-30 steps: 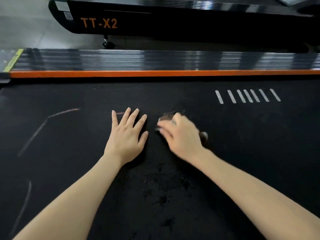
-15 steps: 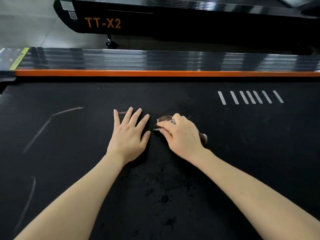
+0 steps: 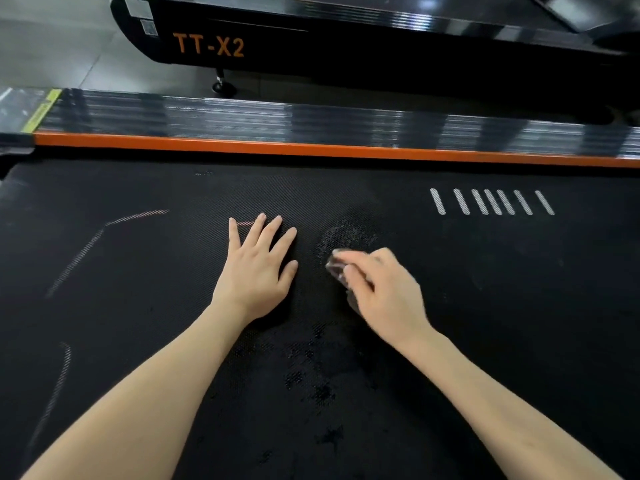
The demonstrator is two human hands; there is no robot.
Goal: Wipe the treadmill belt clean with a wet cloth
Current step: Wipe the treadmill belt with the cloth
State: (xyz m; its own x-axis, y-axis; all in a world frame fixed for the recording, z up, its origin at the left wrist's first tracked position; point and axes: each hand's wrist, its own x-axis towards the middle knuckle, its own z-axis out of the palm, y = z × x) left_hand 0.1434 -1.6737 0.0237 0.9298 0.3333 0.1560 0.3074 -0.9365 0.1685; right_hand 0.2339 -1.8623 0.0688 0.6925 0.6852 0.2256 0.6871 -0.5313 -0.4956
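Observation:
The black textured treadmill belt (image 3: pixel 138 306) fills most of the view. My left hand (image 3: pixel 258 268) rests flat on the belt with fingers spread, holding nothing. Just to its right, my right hand (image 3: pixel 384 292) grips a small dark cloth (image 3: pixel 337 268) and presses it onto the belt; only the cloth's front edge shows past the fingers, blurred by motion. A damp, shiny patch (image 3: pixel 346 233) lies on the belt just beyond the cloth. Darker wet spots (image 3: pixel 322 393) mark the belt between my forearms.
An orange strip (image 3: pixel 311 148) and a ribbed silver side rail (image 3: pixel 242 114) border the belt's far edge. Beyond stands another black treadmill marked TT-X2 (image 3: pixel 207 46) on the grey floor. White dashes (image 3: pixel 491 201) are printed on the belt at the right.
My right hand with the cloth has slid toward me and slightly right, uncovering a damp patch where it was. The left hand has stayed in place.

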